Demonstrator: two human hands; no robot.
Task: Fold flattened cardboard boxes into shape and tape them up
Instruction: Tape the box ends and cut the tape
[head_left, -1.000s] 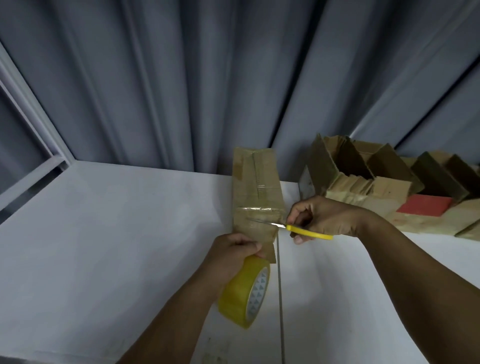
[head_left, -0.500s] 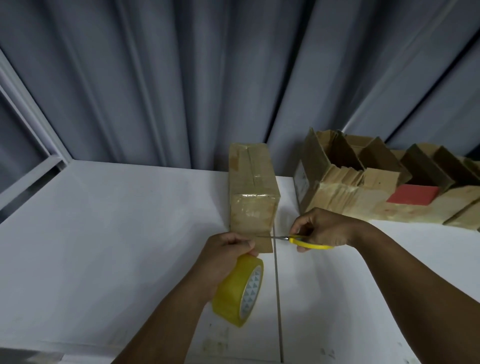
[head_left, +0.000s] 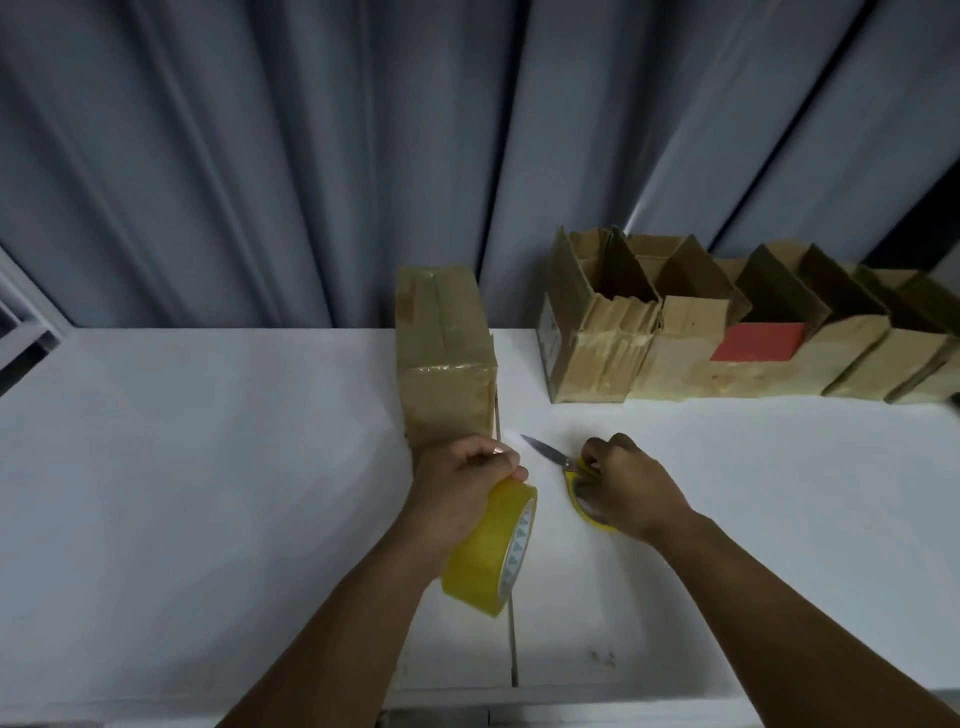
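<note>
A taped, closed cardboard box (head_left: 444, 358) stands on the white table (head_left: 208, 467), just beyond my hands. My left hand (head_left: 460, 486) grips a yellow roll of tape (head_left: 491, 551) in front of the box's near face. My right hand (head_left: 623, 480) holds yellow-handled scissors (head_left: 563, 462) low over the table, right of the box; the blades point up and left, and the handles are partly hidden under my fingers.
A row of open cardboard boxes (head_left: 727, 332) stands at the back right, one with a red flap (head_left: 756, 342). Grey curtains (head_left: 363, 156) hang behind the table. A seam (head_left: 513, 649) runs down the tabletop toward its front edge.
The box has come down from tilted to standing flat on the table. My right hand has drawn the scissors away from the box's front edge and lowered them to the table.
</note>
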